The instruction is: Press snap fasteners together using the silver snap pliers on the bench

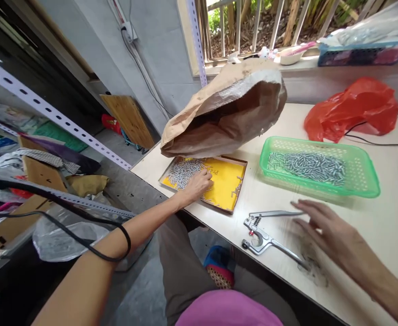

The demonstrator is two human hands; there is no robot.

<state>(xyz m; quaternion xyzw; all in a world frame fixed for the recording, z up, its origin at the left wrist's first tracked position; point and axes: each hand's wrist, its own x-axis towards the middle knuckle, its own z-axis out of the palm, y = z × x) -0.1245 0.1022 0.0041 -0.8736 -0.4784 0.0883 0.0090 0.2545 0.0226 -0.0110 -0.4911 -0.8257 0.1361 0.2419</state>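
In the shallow yellow-bottomed tray (226, 181), my left hand (199, 183) rests with its fingers pinched together beside a pile of small metal pieces (184, 173); what lies between the fingertips is too small to tell. My right hand (328, 226) hovers at the upper handle of a metal hand plier (263, 240), fingers apart and not wrapped round it. The plier lies on the white table (365, 235) near its front edge. Behind it, a green perforated basket (362, 176) holds many similar metal pieces (316, 166).
A large open brown paper bag (229, 113) leans over the tray's back edge. A red plastic bag (355, 111) and a black cable (376, 143) lie at the back right. A blue basket (365, 54) stands on the window sill. A perforated metal post (59, 120) crosses the left side.
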